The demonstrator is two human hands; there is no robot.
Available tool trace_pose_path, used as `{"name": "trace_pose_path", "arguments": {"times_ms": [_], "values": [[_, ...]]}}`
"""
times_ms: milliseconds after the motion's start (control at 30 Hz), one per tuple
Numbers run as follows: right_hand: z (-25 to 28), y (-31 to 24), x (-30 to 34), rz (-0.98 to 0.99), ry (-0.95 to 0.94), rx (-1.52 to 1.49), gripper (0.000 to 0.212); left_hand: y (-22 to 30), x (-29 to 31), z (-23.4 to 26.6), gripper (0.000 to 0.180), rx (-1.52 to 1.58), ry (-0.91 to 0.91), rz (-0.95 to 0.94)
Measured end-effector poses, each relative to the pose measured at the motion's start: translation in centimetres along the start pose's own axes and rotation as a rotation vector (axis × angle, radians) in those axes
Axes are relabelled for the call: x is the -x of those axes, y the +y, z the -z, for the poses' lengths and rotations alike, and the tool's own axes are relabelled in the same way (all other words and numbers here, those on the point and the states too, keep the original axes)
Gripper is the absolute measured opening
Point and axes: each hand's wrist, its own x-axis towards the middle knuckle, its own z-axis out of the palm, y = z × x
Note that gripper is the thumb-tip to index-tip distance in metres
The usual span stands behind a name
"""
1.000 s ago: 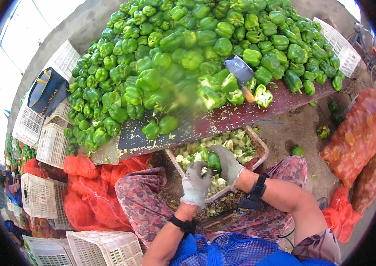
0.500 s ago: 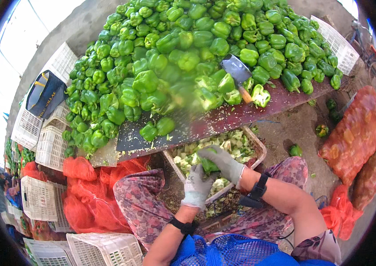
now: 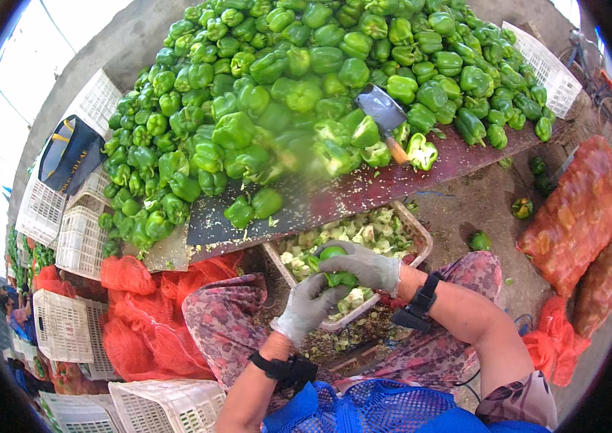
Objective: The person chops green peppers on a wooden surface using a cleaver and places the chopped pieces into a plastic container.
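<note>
Both my hands wear pale grey gloves and meet over the near part of a tray (image 3: pixel 426 254) of chopped pepper scraps. Between them is a green bell pepper (image 3: pixel 342 278), partly hidden by the fingers. My left hand (image 3: pixel 306 309) is closed on it from the near left. From the right, my right hand (image 3: pixel 367 267) curls its fingers over the pepper's top. Beyond the tray, a wide-bladed knife (image 3: pixel 385 110) with a wooden handle rests against the heap of green peppers (image 3: pixel 270 68). A cut pepper (image 3: pixel 421 152) lies beside its handle.
The dark red board (image 3: pixel 392 184) under the heap is dotted with seeds. Red mesh bags (image 3: pixel 140 317) and white crates (image 3: pixel 64 325) crowd the left. A filled mesh sack (image 3: pixel 576 213) leans at the right, and loose peppers (image 3: pixel 479 241) lie on the floor.
My left hand has shifted a little left and turned, its fingers now reaching toward the pepper. The pepper has been turned in my hands and shows more of itself. The knife has not moved.
</note>
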Motion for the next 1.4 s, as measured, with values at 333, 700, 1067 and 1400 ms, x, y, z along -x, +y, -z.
{"name": "trace_pose_path", "arguments": {"times_ms": [333,700,1067,1400], "values": [[-0.4,1.0,0.2,0.101,-0.034,0.064,0.032,0.0,0.8,1.3,0.031,0.246,-0.078,0.065],[-1.6,2.0,-1.0,-0.052,0.197,0.029,0.036,-2.1,-1.2,-0.6,0.019,-0.590,0.411,-0.330],[-2.5,1.2,-2.3,-0.247,0.625,-0.336,0.045,-2.1,-3.5,-3.2,0.019,-0.638,0.612,-0.293],[-2.6,0.2,-2.0,-0.189,0.813,-0.322,0.052,-3.1,-6.8,-1.5,0.027,0.704,0.764,0.078]]}}
